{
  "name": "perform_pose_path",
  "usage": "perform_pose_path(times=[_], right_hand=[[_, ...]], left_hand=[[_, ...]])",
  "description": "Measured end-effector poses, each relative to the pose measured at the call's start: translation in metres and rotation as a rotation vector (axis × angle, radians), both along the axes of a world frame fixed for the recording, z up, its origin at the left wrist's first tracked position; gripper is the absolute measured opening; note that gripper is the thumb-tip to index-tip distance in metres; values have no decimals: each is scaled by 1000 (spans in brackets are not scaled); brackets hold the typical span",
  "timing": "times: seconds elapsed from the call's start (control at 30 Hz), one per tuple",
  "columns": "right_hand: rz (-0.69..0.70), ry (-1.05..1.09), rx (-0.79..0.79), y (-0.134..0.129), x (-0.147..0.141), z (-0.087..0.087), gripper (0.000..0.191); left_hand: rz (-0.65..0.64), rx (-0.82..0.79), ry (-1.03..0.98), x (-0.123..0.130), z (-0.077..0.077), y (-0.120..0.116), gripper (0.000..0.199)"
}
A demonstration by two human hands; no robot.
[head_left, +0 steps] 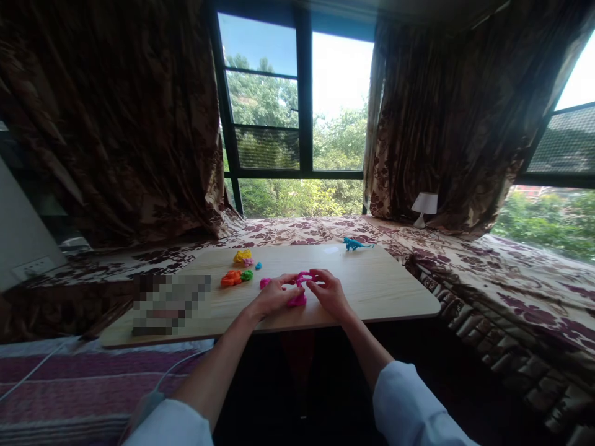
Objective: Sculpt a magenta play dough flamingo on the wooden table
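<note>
Above the near part of the pale wooden table (372, 291), my left hand (275, 297) and my right hand (331, 293) hold a magenta piece of modelling clay (298, 301) between them. Its upper part forms an arch or loop, with the fingers of both hands closed on its sides. Fingers hide part of its shape. Just left of my left hand lies another magenta lump (264, 282). Farther left are orange clay (230, 279), green clay (246, 275), yellow clay (242, 255), light pink clay (248, 262) and a small blue lump (258, 266).
A blue four-legged, long-tailed figure (354, 244) stands near the table's far edge. A pixelated, blurred-out object (171, 305) lies at the table's left. Beyond are a flowered window-seat cover (297, 230), a small white lamp (424, 204) and dark patterned curtains (409, 124).
</note>
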State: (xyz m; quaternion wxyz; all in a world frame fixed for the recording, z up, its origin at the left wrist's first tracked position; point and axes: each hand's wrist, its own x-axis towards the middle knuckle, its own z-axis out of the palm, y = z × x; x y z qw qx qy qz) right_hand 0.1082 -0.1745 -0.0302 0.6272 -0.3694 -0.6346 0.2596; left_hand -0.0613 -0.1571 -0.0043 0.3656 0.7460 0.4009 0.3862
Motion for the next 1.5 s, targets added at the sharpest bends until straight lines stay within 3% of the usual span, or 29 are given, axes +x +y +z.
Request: perform_pose_path(times=[0.23,0.5,0.77,0.9,1.0,1.17,1.33,1.5], right_hand=[[-13,-10,-13,0,0,0,27],[-14,-17,-6,-2,-1,1,25],[-64,-19,9,-4,1,1,29],[-270,-35,56,-16,4,0,25],[-253,-185,74,-26,2,0,11],[-256,-278,86,-30,-6,3,12],[-276,-309,103,-29,-5,1,13],[-393,-365,134,-30,-6,-3,18]], left_hand=[[-5,-58,-79,3,-7,1,49],[-141,-147,-170,5,10,-6,44],[-150,-206,-187,7,16,-9,40],[-73,-163,-208,8,10,-11,40],[-21,-126,-244,13,5,-13,41],[-46,-106,-299,20,3,-21,40],[75,-48,-323,20,-2,-21,39],[164,-5,-323,21,-11,-17,36]])
